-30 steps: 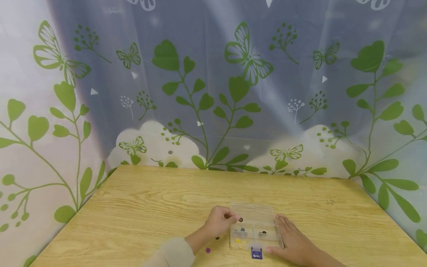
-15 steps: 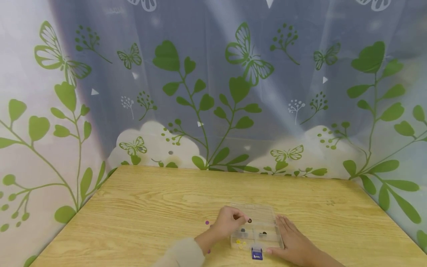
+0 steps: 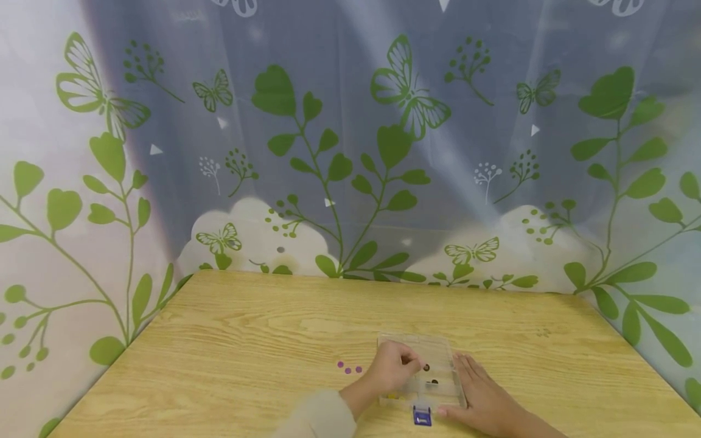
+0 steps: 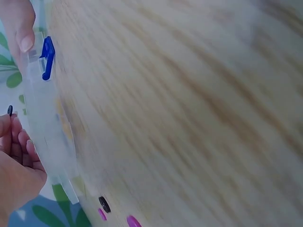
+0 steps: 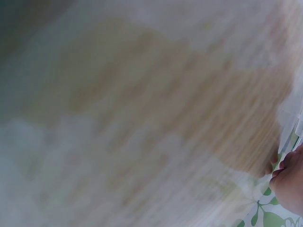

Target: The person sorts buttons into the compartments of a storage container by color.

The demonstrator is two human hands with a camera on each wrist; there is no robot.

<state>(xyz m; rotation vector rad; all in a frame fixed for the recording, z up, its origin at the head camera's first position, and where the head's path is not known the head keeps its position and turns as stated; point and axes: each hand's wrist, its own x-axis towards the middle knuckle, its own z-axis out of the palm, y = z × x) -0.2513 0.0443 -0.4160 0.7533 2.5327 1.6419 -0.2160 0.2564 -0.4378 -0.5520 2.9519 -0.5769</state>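
Between thumb and fingertips, my left hand [image 3: 391, 367] pinches a small dark button [image 3: 426, 367] over the right part of a clear plastic box [image 3: 440, 351] with compartments. The left wrist view also catches this button [image 4: 10, 110] at the fingertips. My right hand [image 3: 489, 398] lies along the box's right side, fingers straight, thumb by the front corner near the blue latch [image 3: 422, 416]. Another dark button [image 3: 434, 382] lies in a right compartment. Yellow buttons [image 3: 391, 396] show at the front left of the box, partly hidden by my left hand.
Purple buttons [image 3: 347, 370] lie on the wooden table [image 3: 246, 340] left of the box. A black button [image 4: 104, 204] lies beside pink-purple ones [image 4: 134, 221] in the left wrist view. A patterned curtain [image 3: 350, 182] hangs behind the table.
My left hand has moved right across the box, carrying the dark button from the left side to the right. Its forearm now uncovers purple buttons on the table. The right hand stays in place.
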